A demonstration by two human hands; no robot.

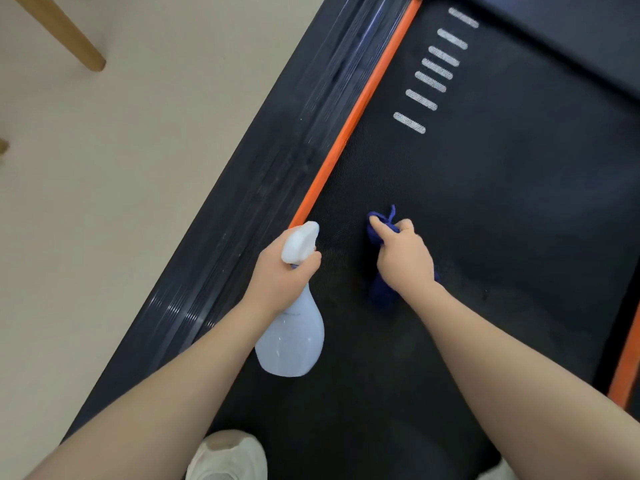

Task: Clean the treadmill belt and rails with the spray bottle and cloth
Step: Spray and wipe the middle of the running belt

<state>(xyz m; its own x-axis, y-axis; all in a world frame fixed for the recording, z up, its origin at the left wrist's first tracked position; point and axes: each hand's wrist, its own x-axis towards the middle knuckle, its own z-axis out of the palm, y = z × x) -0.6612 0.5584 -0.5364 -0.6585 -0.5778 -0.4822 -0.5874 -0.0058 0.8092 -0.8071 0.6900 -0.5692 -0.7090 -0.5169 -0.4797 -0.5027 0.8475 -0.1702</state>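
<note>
Left hand [280, 271]: grip curled round the neck of a translucent pale-blue plastic spray bottle [292, 336] over the belt's left edge.
Right hand [403, 258]: grip clenching a bunched dark-blue cloth [379, 292].
Belt [502, 209]: black textured treadmill belt, orange strip [356, 112], ribbed dark side rail [277, 157].
Nearby: white shoe [227, 457], wooden leg [64, 32].

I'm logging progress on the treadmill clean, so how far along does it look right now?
Done: nothing shows as finished; no wet streaks are clear on the belt. In hand: the left hand grips the spray bottle, its nozzle toward the belt near the orange strip; the right hand holds the blue cloth bunched above the belt. Left: likely most of the belt and the side rail.
</note>
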